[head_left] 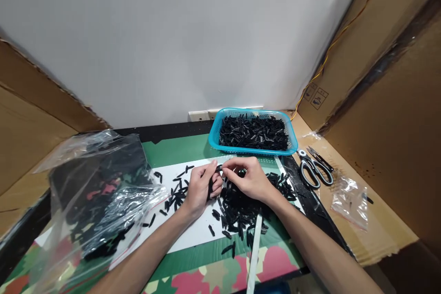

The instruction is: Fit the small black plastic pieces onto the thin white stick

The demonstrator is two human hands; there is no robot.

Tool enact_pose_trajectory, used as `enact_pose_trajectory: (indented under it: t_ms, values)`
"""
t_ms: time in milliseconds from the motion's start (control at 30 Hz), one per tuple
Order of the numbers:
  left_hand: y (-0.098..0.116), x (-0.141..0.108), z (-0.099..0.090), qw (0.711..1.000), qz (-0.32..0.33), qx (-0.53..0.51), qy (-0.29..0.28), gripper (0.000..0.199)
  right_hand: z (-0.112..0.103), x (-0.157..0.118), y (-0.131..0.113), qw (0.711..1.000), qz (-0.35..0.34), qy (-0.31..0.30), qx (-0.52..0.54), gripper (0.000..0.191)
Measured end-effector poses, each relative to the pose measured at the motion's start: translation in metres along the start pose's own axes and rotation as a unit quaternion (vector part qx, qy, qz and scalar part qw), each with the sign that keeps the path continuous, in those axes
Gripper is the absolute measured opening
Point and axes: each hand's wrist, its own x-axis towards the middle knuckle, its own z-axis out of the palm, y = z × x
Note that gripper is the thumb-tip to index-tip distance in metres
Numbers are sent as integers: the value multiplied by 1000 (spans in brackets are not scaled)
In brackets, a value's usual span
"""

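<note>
My left hand [204, 186] is curled around a few small black strips [209, 188], palm turned inward. One strip [219, 168] sticks out past its thumb. Thumb and forefinger of my right hand [248, 178] pinch together at the end of that strip. What exactly the strips are made of is too small to tell. Below my right hand a dense heap of loose black strips [237, 206] covers a white sheet [201, 227]. A smaller scatter of them [177, 193] lies left of my left hand.
A blue basket [214, 135] full of black strips stands against the wall. Scissors [314, 171] and small snips [320, 160] lie at the right, near a clear bag [351, 202]. A large plastic bag [99, 193] with black contents lies left. A pale strip [255, 252] crosses the front.
</note>
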Motion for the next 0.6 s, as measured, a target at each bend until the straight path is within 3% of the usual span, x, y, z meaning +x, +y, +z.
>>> enact_pose_trajectory:
  t_ms: [200,467,600]
  values:
    - [-5,-3,-6,1000,-2,-3,-7,55,1,-3,-3,1000,2,-7,-25,14]
    - [-12,-6,-4,999,45,1,-25,52,1,-8,-2,998,10,-7,-55,17]
    - [-13,-8,-2,993,112,25,-2,51,-1,-11,-5,998,9,-10,-60,24]
